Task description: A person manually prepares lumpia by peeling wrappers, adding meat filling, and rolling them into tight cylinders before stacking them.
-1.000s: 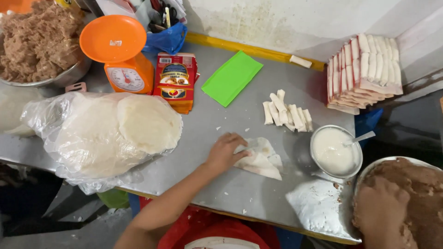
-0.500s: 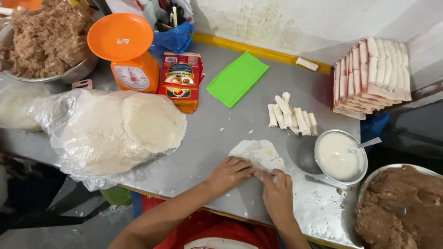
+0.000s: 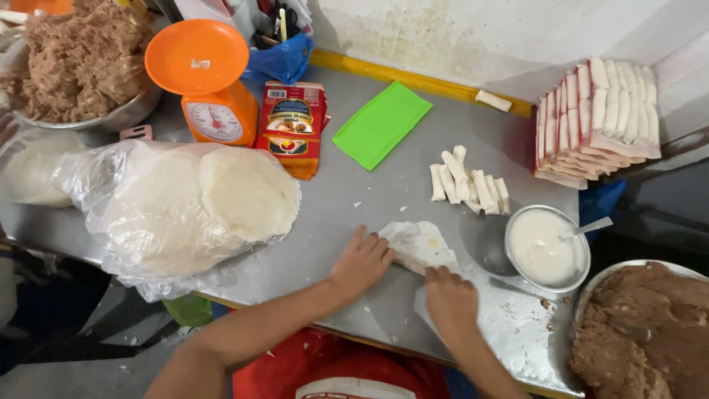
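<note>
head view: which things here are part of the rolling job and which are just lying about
In use: thin white wrapper sheet under left hand and right hand; brown filling bowl; white paste bowl; finished rolls.
Lying about: orange kitchen scale; green flat board.

Dull brushed-steel tabletop [image 3: 354,185], scuffed. Thin white dough wrapper [image 3: 419,244], soft, matt. Shiny steel bowl w/ white paste [image 3: 546,247]. Crinkly clear plastic bag of wrappers [image 3: 177,210], glossy. Flat green plastic sheet [image 3: 381,123], smooth.
</note>
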